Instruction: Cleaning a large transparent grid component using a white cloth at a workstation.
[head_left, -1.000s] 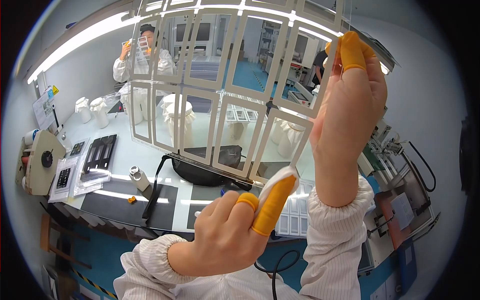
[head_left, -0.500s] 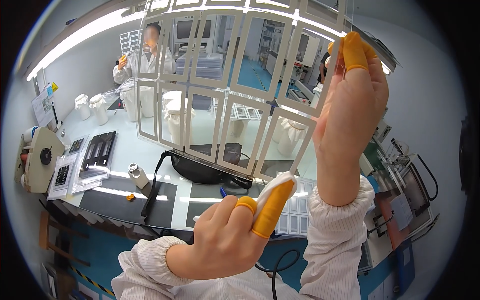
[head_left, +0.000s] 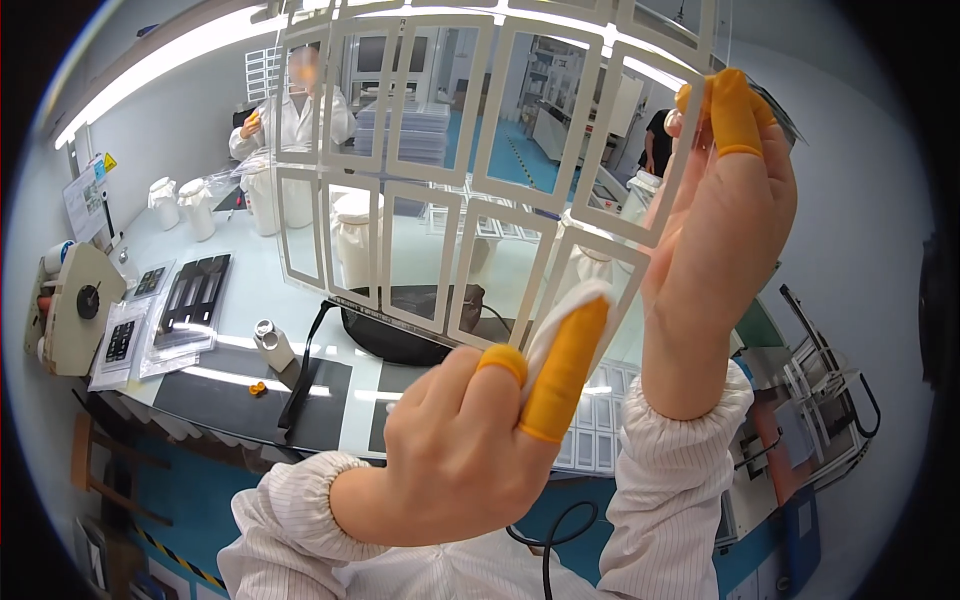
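Note:
A large clear sheet printed with white rectangular frames (head_left: 520, 197) is held up in front of me, its top running out of view. Pinched at its right edge, the sheet is in my right hand (head_left: 725, 230), which wears orange finger cots. My left hand (head_left: 455, 455), also in orange finger cots, is closed around a folded white cloth (head_left: 560, 315). The index finger points upward with the cloth along it, at the sheet's lower right corner. Whether cloth and sheet touch, I cannot tell.
On the table are a black bag (head_left: 400, 335), a small bottle (head_left: 272, 345), orange finger cots (head_left: 257, 388), black trays (head_left: 195, 295) and cloth-covered white jars (head_left: 197, 215). Across it, a person in white (head_left: 300, 125) works. A machine (head_left: 810, 420) stands at right; a black cable (head_left: 575, 510) hangs below.
My left hand has risen slightly with the cloth, up to the sheet's lower right corner. The sheet and my right hand have shifted a little to the right.

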